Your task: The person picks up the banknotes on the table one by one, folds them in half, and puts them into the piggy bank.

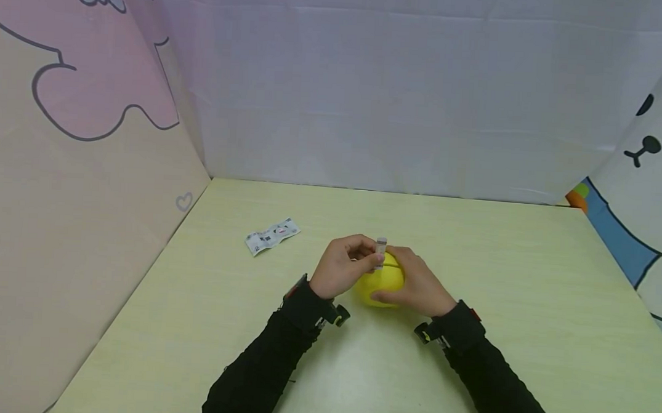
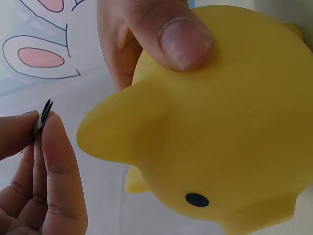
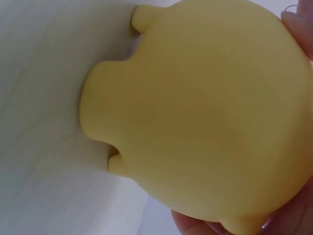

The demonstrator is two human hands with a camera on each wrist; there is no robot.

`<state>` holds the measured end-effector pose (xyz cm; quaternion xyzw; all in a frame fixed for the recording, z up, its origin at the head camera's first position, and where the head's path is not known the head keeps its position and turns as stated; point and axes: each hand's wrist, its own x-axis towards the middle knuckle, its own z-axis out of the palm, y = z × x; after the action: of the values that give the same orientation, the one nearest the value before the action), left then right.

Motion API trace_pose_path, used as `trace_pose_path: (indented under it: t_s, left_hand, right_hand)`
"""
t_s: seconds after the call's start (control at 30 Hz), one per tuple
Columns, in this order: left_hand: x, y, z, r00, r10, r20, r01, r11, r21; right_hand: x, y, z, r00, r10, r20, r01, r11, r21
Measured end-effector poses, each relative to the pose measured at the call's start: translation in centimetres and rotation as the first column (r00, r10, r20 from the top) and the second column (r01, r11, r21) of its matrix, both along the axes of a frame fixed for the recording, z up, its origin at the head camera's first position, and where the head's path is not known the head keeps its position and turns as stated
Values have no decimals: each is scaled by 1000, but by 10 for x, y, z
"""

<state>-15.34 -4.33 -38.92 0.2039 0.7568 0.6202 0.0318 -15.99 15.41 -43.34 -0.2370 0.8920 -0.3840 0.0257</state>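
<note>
My left hand pinches a small folded banknote between thumb and fingers, over the top of a yellow piggy bank. The left wrist view shows the note's folded edge end-on, beside the pig's pointed ear. My right hand grips the piggy bank from the right side, its thumb lying on the yellow body. A black eye shows on the pig's face. Seen from the right wrist, the smooth body fills most of the view, with fingers round its far side.
Another banknote, creased and flat, lies on the pale wooden table to the left of my hands. A white sheet hangs along the table's back edge. Cartoon-printed panels stand at the left and right sides.
</note>
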Motion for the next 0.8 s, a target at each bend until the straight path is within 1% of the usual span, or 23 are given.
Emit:
trace_pose_path:
  t_s: [0.2, 0.33, 0.6, 0.8]
  left_hand:
    - [-1, 0, 0, 1000, 7, -9, -7, 1000, 1]
    - [-1, 0, -1, 1000, -1, -17, 1, 1000, -10]
    - [-4, 0, -5, 999, -9, -51, 7, 1000, -24]
    - [-6, 2, -9, 998, -11, -65, 7, 998, -61]
  right_hand:
    - [2, -5, -1, 999, 28, -19, -28, 999, -29]
    - [5, -7, -1, 999, 36, -39, -38, 999, -37]
    - [6, -9, -3, 996, 56, -74, -59, 998, -30]
    - [6, -9, -3, 995, 61, -79, -64, 997, -39]
